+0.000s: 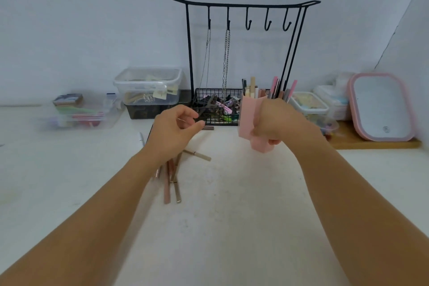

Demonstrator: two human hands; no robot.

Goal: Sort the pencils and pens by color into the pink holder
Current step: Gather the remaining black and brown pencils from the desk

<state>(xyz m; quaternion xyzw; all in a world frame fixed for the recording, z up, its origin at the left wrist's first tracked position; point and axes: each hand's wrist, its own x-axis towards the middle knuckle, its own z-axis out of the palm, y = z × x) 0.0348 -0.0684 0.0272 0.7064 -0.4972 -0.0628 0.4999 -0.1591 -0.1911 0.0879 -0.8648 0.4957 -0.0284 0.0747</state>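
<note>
Head view: right hand (pixel 276 121) grips the pink plastic multi-slot holder (pixel 246 118), fingers wrapped round its body, lifted clear of the white tabletop (pixel 232 216) and tilted. The holder sits just in front of the black wire rack with hooks (pixel 243 4), at the right end of its basket. Pens and pencils stand in the holder: beige and brown ones (pixel 252 88) in the left slots, pink and grey ones (pixel 282 88) in the right ones behind the hand. Left hand (pixel 173 132) hovers left of the holder, fingers loosely curled; looks like it holds nothing, though motion blur makes that hard to confirm. Below the left hand, in front of the rack, loose pink and beige pens (pixel 173 181) lie on the table, one beige pen (pixel 197 155) angled apart. Two silver chains (pixel 226 58) hang from the rack's left hooks. A clear lidded plastic box (pixel 148 86) stands left of the rack, a pink-rimmed mirror (pixel 380 107) to its right.
</note>
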